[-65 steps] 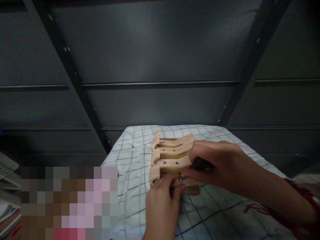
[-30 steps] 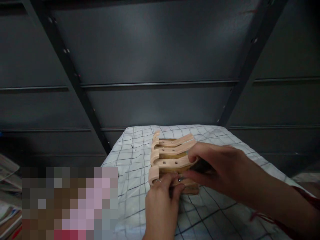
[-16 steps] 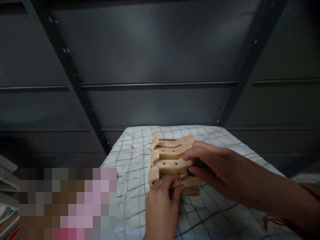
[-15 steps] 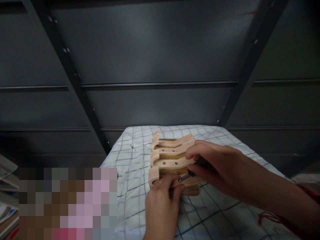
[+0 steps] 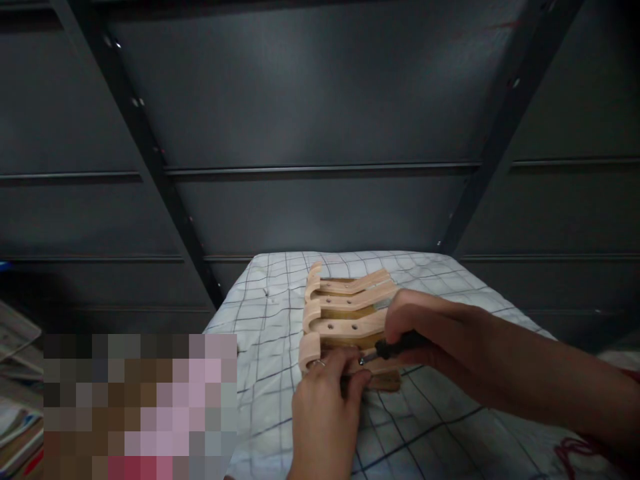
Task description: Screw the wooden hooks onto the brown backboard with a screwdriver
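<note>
On the checked cloth lies a wooden hook rack, its pale curved hooks (image 5: 345,327) set side by side across a darker brown board (image 5: 389,382). My left hand (image 5: 325,407) is closed over the nearest hook (image 5: 310,349), thumb and fingers pressing on its flat part. A ring shows on one of its fingers. In my right hand (image 5: 440,333) is a black-handled screwdriver (image 5: 387,348), fingers wrapped round the handle. Its metal tip points left and down at the nearest hook, close by my left fingertips. Whether a screw sits under the tip is too small to tell. Dark holes dot the other hooks.
A white cloth with dark grid lines (image 5: 265,320) covers the surface beneath the rack. Behind it rises a dark grey metal panel wall (image 5: 320,213). Papers or books (image 5: 17,427) are stacked at the lower left, beside a blurred-out patch. Red cord (image 5: 575,453) lies near my right forearm.
My right hand has turned and dropped slightly round the screwdriver handle, while the tip stays at about the same spot. My left hand keeps its hold on the hook.
</note>
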The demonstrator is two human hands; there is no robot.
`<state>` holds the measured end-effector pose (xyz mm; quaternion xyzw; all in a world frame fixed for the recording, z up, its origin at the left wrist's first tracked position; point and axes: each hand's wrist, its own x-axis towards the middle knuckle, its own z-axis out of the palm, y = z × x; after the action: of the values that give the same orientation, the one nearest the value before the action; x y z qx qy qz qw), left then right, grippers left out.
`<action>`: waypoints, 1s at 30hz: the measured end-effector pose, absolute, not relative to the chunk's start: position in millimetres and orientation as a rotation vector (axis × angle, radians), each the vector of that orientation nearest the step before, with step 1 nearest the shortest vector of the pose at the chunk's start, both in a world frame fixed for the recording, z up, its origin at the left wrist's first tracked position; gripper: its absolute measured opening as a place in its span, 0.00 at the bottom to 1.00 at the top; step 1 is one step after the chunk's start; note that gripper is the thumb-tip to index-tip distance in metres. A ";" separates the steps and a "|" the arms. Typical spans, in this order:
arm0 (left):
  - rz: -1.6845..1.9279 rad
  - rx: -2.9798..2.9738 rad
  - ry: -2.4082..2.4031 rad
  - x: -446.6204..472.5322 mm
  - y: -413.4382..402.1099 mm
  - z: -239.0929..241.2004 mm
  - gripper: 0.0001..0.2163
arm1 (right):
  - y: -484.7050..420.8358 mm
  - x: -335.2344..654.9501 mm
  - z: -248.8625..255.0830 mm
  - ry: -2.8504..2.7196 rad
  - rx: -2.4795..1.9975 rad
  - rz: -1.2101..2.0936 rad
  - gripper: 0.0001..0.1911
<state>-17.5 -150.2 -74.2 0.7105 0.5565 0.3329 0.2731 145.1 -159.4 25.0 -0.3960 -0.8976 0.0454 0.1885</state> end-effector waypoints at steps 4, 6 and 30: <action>0.909 1.928 1.471 -18.3 -150.1 -74.8 0.09 | -157.2 136.5 12.5 -2.373 -1.093 -0.179 0.08; 0.917 1.932 1.459 -18.5 -150.2 -74.3 0.09 | -156.8 128.2 8.3 -2.294 -1.088 -0.356 0.12; 0.855 1.943 1.518 -17.7 -151.0 -72.4 0.08 | -148.3 128.4 17.7 -2.320 -1.184 -0.312 0.09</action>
<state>-17.7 -151.0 -72.4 0.7183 0.5612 0.3161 0.2629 128.4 -148.3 17.7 -0.4361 -0.8549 -0.1151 0.2561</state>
